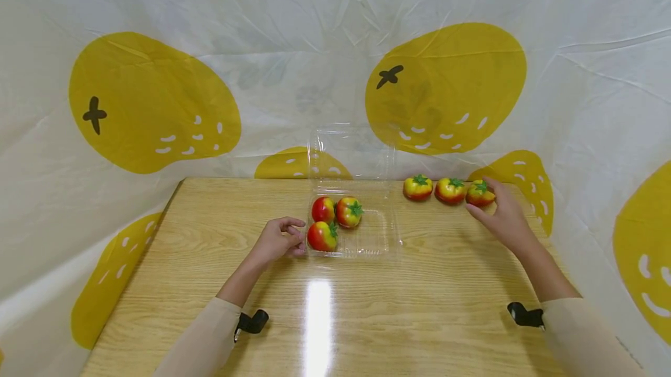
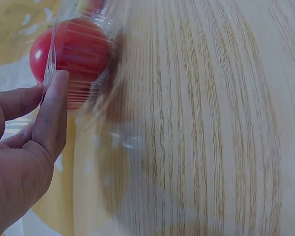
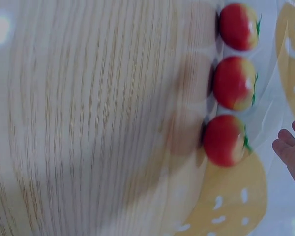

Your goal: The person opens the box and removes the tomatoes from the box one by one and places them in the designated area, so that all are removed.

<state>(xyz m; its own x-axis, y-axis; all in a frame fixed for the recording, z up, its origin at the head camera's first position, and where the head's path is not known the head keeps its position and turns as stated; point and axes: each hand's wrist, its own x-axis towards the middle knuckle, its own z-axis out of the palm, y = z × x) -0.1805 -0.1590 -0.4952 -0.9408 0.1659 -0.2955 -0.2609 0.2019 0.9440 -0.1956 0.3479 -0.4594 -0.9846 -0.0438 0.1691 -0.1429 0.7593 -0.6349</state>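
Here right hand spread loose beside end red-yellow toy tomato, nothing held; best grasped around sides. Left hand touched clear plastic clamshell tray, steadying.

Your right hand is cut off at the right wrist view's edge; the tomatoes there blur.

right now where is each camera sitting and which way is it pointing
Head: worn on the head, looking forward and down at the wooden table, the clear tray and both forearms; the left hand touches the tray, the right hand reaches the rightmost tomato.
Left wrist: beside the left hand, facing the tray wall; fingers show.
Right wrist: behind the right hand, facing three tomatoes in a row; only fingertips show.
Shared: head and right wrist both show the rightmost tomato.
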